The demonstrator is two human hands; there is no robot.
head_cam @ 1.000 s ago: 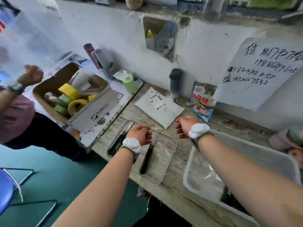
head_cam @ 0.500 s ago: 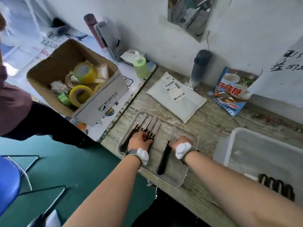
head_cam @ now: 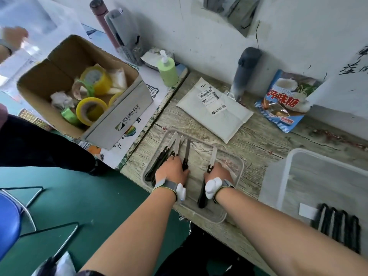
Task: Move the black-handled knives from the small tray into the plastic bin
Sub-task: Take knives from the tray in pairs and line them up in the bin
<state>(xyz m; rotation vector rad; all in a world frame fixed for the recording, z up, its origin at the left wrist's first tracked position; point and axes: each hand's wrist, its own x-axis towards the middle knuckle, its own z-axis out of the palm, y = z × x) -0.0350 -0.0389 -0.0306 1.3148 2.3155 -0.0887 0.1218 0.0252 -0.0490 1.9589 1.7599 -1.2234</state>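
A small clear tray (head_cam: 237, 166) lies on the wooden table near its front edge. Several black-handled knives (head_cam: 169, 150) lie bunched in its left part, blades pointing away from me. My left hand (head_cam: 172, 173) rests in the tray, its fingers curled over the handle of one knife (head_cam: 186, 154). My right hand (head_cam: 219, 173) is closed on another knife (head_cam: 212, 157), whose black handle sticks out under my wrist. To the right stands the clear plastic bin (head_cam: 288, 176), holding several black-handled knives (head_cam: 338, 224) near its front.
An open cardboard box (head_cam: 119, 108) of tape rolls sits to the left, with a green pump bottle (head_cam: 168, 70) behind it. A white parcel (head_cam: 215, 108), a dark flask (head_cam: 246, 72) and a blue candy bag (head_cam: 284, 102) lie by the wall. Another person (head_cam: 12, 38) is at far left.
My right hand has come left from beside the bin into the tray and closed on a knife. My left hand has settled onto a knife handle. The view has tilted down.
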